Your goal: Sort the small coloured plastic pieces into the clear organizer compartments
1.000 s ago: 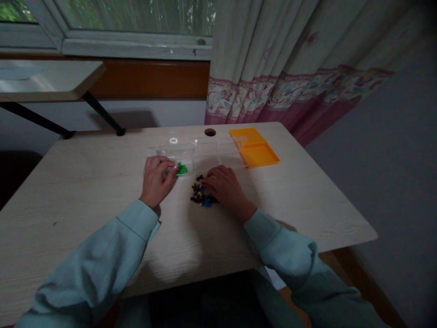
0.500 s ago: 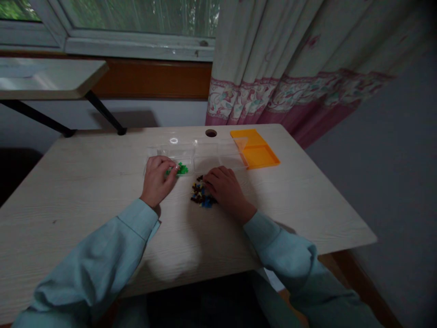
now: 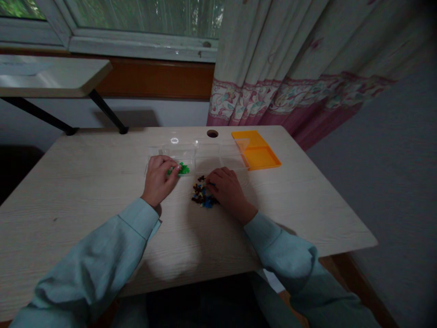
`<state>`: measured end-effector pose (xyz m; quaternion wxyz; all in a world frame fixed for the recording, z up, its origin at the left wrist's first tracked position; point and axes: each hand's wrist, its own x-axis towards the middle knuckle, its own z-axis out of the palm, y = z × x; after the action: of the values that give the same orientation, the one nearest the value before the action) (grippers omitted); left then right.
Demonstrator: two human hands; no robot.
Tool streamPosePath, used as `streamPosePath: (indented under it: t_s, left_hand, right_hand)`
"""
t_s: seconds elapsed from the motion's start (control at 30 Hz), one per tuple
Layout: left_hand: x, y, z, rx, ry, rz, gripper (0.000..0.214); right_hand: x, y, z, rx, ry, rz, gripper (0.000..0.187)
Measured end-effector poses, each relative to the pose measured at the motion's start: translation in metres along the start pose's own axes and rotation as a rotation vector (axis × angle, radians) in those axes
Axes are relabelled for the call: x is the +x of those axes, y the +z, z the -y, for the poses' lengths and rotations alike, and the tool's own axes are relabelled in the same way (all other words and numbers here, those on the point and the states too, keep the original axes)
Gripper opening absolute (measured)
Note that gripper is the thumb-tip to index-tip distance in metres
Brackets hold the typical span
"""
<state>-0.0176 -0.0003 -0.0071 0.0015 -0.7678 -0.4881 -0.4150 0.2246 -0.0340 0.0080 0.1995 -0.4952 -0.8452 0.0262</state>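
A clear plastic compartment box [image 3: 208, 157] lies on the table with small green pieces [image 3: 184, 168] in its front left compartment. My left hand [image 3: 159, 179] reaches over the box's front left corner, its fingers curled and thumb tip close to the index finger beside the green pieces. Whatever sits in that pinch is too small to make out. In front of the box is a pile of tiny dark brown, blue and yellow pieces [image 3: 201, 196]. My right hand [image 3: 227, 189] rests on the pile's right side, fingers bent down and closed; their tips are partly hidden.
An orange tray-like lid [image 3: 261, 157] lies at the back right, partly under the clear box's right end. Behind the box is a round cable hole [image 3: 212, 133]. A raised shelf [image 3: 51, 77] on black legs stands at the back left. A curtain [image 3: 252, 68] hangs behind.
The view has shifted slightly. Both hands stay in nearly the same places, with only small finger movement of my right hand at the pile.
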Motion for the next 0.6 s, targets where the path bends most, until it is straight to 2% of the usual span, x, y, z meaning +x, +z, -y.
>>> streamPosePath:
  t_s: [0.4, 0.6]
  left_hand:
    - [0.0007, -0.0008, -0.0019, 0.006, -0.017, 0.037, 0.019]
    - [-0.0006, 0.0017, 0.0022, 0.032, -0.033, 0.005, 0.017]
  right_hand:
    - [-0.0012, 0.0021, -0.0017, 0.015, -0.025, 0.018, 0.011]
    - [-0.0008, 0.0023, -0.0015, 0.048, -0.012, -0.024, 0.009]
